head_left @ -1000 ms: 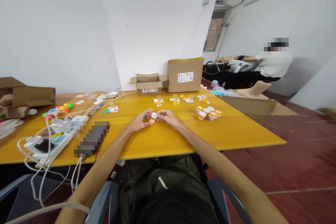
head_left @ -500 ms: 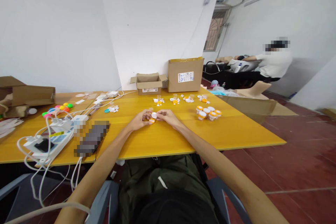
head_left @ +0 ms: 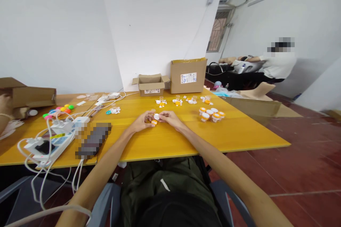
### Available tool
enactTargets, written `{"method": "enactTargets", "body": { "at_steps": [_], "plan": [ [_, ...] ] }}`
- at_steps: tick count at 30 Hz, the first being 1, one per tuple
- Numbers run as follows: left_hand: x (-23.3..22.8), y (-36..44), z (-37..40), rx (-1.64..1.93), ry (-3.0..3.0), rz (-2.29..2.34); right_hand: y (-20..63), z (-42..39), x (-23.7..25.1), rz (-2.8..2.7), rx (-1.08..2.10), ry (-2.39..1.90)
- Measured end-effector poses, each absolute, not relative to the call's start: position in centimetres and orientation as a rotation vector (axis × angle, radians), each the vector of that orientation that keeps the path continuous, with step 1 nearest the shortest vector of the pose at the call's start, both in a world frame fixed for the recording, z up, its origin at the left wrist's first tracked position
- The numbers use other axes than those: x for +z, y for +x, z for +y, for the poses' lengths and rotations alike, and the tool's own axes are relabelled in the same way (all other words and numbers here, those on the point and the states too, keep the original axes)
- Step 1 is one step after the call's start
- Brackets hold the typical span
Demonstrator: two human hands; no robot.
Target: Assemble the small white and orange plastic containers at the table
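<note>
Both hands meet over the table in front of me. My right hand [head_left: 169, 117] pinches a small white plastic disc [head_left: 156, 116] at its edge with thumb and fingers. My left hand [head_left: 143, 121] lies just left of the disc, its fingers curled in; what they grip is partly hidden. By the left thumb is a small orange-and-white piece [head_left: 154, 123], and I cannot tell whether the thumb holds it. A clear small cup [head_left: 153, 111] shows just beyond the left fingertips. Loose white and orange parts [head_left: 162, 103] lie in small groups farther back.
Capped clear jars with orange and white lids [head_left: 211, 114] stand together at right. Behind are an open carton [head_left: 151, 87] and a larger closed box [head_left: 188, 78]. At left lie a power strip [head_left: 62, 140] with cables and colourful balls [head_left: 66, 109]. Another person's hand [head_left: 5, 104] is at far left.
My hands stay almost in place, and the white disc has barely shifted between them. At far left, the other person's hand and wrist have come farther into view by the box.
</note>
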State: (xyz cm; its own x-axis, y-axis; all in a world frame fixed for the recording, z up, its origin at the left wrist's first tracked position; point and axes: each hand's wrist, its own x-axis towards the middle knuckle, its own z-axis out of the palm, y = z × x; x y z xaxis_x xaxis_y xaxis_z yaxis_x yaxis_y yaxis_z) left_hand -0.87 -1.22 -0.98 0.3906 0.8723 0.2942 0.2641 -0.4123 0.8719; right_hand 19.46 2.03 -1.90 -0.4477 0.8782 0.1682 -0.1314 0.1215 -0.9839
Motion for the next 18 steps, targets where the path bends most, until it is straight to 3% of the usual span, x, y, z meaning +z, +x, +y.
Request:
{"method": "enactTargets", "body": {
  "at_steps": [18],
  "plan": [
    [-1.2,-0.8,-1.0,1.007,1.832,0.952,19.3,0.6,-1.1,-1.944,0.935,-0.671]
  ]
}}
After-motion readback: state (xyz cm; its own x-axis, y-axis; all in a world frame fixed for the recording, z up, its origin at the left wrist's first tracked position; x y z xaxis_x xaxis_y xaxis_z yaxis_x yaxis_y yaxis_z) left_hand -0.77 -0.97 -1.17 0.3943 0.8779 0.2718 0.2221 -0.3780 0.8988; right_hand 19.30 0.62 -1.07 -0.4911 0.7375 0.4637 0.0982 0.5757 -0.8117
